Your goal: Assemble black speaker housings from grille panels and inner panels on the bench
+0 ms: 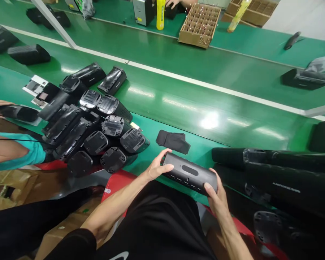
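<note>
Both hands are gripping a black bar speaker (189, 173) over the edge of the green conveyor belt (195, 108), the left hand (157, 165) and right hand (215, 193) each clenched round one end, fingers wrapped on the casing. The speaker is sitting at 6 o'clock, with a folded black cloth (173, 141) just beyond at 12 and a heap of speakers (94, 133) at 10. The step in hand looks like handling this single unit, and any move from here calls for keeping both ends supported.
</note>
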